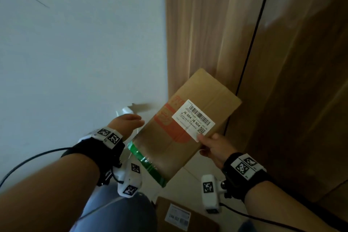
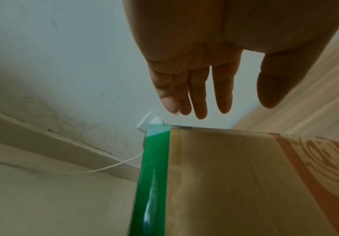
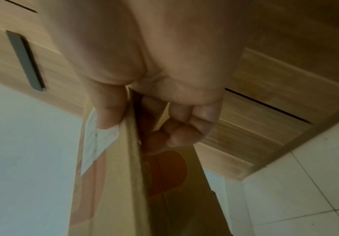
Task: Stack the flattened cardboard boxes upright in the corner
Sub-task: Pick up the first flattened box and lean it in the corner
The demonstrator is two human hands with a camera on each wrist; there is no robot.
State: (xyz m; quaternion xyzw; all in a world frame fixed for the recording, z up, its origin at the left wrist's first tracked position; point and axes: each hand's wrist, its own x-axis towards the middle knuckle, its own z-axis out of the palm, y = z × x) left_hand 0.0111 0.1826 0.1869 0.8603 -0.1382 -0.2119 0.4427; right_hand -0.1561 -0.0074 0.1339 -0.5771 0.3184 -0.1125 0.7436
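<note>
A flattened cardboard box (image 1: 190, 117) with a white shipping label, an orange print and green tape along one edge is held tilted in the air near the corner between the white wall and the wooden wardrobe. My right hand (image 1: 212, 148) pinches its near right edge, thumb on the label (image 3: 104, 132), fingers curled behind (image 3: 180, 127). My left hand (image 1: 130, 120) hovers by the box's left edge with straight fingers (image 2: 196, 95), apart from the cardboard (image 2: 235, 175). Another flattened box (image 1: 180, 216) with a label lies low by my legs.
A white wall (image 1: 75, 52) stands left and a wooden wardrobe (image 1: 216, 24) right, meeting in the corner. A white plug (image 1: 126, 111) sits in the wall low down, its thin cable (image 2: 104, 167) trailing over the skirting. Pale floor tiles (image 3: 305, 183) lie below.
</note>
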